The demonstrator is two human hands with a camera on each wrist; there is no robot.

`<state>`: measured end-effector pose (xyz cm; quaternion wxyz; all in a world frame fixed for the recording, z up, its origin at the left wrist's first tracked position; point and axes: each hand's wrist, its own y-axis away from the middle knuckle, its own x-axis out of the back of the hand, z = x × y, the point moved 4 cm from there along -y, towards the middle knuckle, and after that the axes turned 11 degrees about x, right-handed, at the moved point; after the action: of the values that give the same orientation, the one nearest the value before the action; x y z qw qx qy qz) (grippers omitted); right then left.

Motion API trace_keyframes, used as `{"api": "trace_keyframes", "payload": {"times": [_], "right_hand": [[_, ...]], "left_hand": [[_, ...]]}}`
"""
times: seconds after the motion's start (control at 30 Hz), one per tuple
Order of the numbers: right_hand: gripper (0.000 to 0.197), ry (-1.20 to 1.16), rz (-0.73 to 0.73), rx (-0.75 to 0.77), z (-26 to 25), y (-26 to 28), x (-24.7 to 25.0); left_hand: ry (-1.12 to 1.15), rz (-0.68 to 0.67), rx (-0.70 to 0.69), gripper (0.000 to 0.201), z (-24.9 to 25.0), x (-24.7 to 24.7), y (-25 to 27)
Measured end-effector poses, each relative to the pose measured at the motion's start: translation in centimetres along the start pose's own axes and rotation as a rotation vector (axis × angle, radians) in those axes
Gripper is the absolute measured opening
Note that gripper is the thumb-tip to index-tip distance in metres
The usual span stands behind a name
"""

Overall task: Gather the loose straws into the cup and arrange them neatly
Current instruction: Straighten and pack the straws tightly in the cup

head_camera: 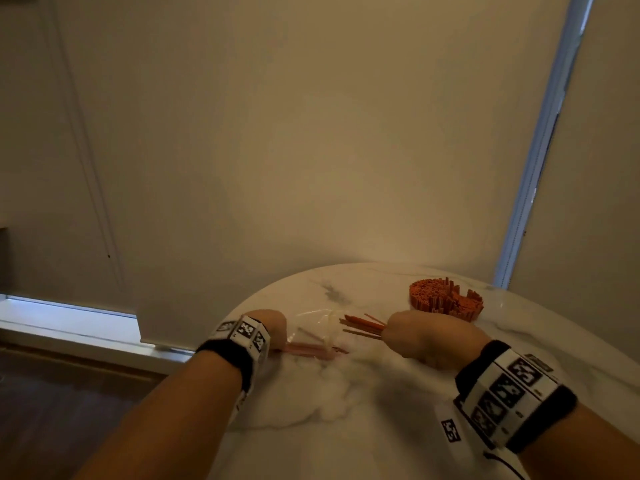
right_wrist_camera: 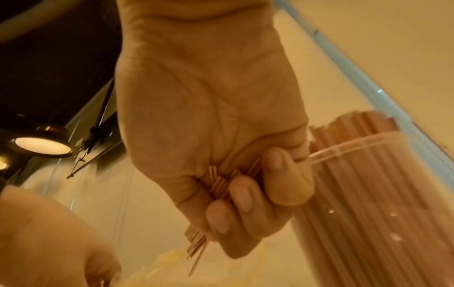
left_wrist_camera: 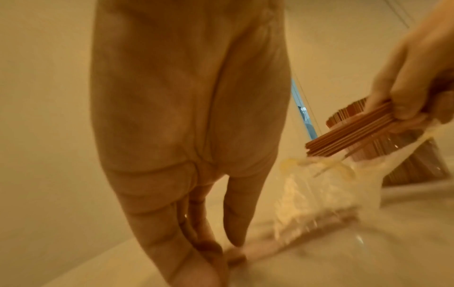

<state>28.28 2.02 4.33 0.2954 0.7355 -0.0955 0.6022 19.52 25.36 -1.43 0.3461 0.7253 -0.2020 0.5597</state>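
Observation:
A clear cup [head_camera: 446, 301] packed with orange straws stands at the back right of the marble table [head_camera: 363, 427]. My right hand [head_camera: 412, 336] grips a bundle of orange straws [head_camera: 362, 328] just in front of the cup, their ends pointing left. The right wrist view shows its fingers [right_wrist_camera: 242, 196] curled round that bundle [right_wrist_camera: 218, 184], with the cup [right_wrist_camera: 380, 194] close beside. My left hand [head_camera: 273, 329] reaches down with straight fingers [left_wrist_camera: 209, 250] onto the end of pinkish straws [left_wrist_camera: 282, 238] lying inside a clear plastic bag [left_wrist_camera: 319, 194].
The table's rounded edge [head_camera: 239, 313] runs just left of my left hand, with dark floor [head_camera: 69, 393] below. A wall and a window blind [head_camera: 311, 150] rise close behind the table. Bare marble lies in front of both hands.

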Motion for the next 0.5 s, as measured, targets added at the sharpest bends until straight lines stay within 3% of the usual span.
{"api": "trace_keyframes", "payload": {"times": [0.1,0.23,0.37,0.5], "right_hand": [[0.036,-0.09,0.101,0.045,1.7,2.7,0.3],[0.023,-0.31,0.337,0.026,3.8,4.1,1.6],[0.021,-0.303,0.44,0.067,4.0,4.0,2.6],[0.003,-0.148,0.502,-0.038,4.3,3.5,3.0]], "left_hand": [[0.133,-0.001,0.064,0.019,0.1,2.7,1.1],[0.847,-0.016,-0.068,0.053,4.4,6.5,3.2],[1.588,-0.428,-0.28,0.077,11.3,8.9,6.4],[2.236,-0.592,-0.402,0.036,15.1,11.0,7.0]]}}
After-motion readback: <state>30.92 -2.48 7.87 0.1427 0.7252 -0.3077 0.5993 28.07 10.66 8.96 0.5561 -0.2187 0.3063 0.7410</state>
